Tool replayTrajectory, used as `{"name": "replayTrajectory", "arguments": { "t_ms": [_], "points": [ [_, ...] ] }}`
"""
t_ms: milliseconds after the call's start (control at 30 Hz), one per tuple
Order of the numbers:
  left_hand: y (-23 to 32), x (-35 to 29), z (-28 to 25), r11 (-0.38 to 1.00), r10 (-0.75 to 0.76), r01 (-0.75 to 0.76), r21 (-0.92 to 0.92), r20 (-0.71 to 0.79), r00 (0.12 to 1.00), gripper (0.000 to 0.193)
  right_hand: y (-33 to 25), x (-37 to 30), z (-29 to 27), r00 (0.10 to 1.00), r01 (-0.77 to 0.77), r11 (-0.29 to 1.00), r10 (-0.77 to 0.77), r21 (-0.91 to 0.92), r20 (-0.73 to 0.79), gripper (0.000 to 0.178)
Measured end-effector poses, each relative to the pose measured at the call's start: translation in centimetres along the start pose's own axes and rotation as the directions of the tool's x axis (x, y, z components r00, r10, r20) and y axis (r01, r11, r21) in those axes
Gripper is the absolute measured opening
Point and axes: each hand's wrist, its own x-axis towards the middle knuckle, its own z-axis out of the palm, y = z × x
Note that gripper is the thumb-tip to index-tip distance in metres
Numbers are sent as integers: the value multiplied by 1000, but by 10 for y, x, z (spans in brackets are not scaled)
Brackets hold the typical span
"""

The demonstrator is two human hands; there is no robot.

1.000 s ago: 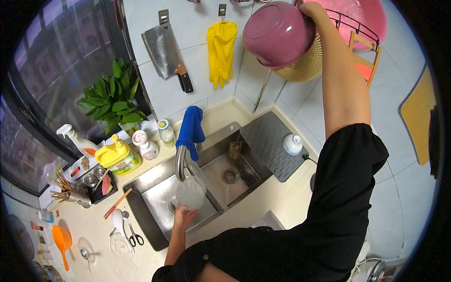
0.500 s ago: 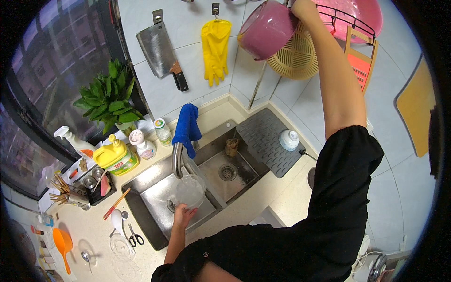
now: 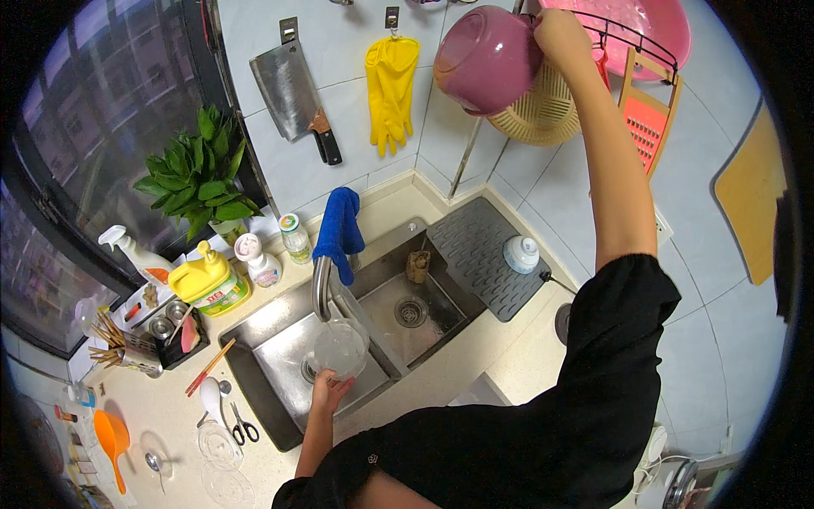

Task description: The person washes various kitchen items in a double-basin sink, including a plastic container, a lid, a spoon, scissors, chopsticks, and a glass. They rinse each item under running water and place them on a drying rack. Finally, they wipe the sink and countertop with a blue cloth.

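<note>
High on the right, my right hand (image 3: pixel 561 36) is closed on the rim of a pink bowl (image 3: pixel 487 64), which is tipped so that its outer base shows. The bowl overlaps a beige slotted basket (image 3: pixel 543 110) behind it. Down over the left basin of the sink (image 3: pixel 275 343), my left hand (image 3: pixel 331 390) grips the edge of a clear round plastic bowl (image 3: pixel 342 348). That bowl is below the spout of the faucet (image 3: pixel 320 293), which has a blue cloth (image 3: pixel 339 225) draped over it.
A grey drying mat (image 3: pixel 475 250) with a small white bowl (image 3: pixel 521 254) lies right of the sink. A cleaver (image 3: pixel 297 97) and yellow gloves (image 3: pixel 392 93) hang on the wall. Bottles, chopsticks (image 3: pixel 209 367) and scissors (image 3: pixel 244 424) stand or lie on the left counter.
My right hand and the pink bowl have moved slightly down and right, covering more of the basket. My left hand and the clear bowl have barely moved.
</note>
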Motion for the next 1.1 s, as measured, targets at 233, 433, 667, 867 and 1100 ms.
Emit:
{"name": "replayTrajectory", "arguments": {
  "t_ms": [233,433,667,867,1100],
  "points": [
    [2,0,-2,999,-12,11,-36,-34,999,67,-21,-87,-2,947,-305,826,211,473,242,41],
    [3,-1,-4,999,-44,44,-15,14,999,59,-55,-78,19,864,-495,459,172,738,472,37],
    [6,-6,-5,998,57,-58,9,50,997,54,-45,-87,5,813,-531,-20,269,847,516,32],
    [6,-6,13,998,49,-54,42,99,994,52,33,-108,3,848,-483,342,412,806,333,34],
    [17,-18,28,983,108,-135,122,207,972,59,80,-113,74,913,-378,873,406,310,-29,55]
  ]
}}
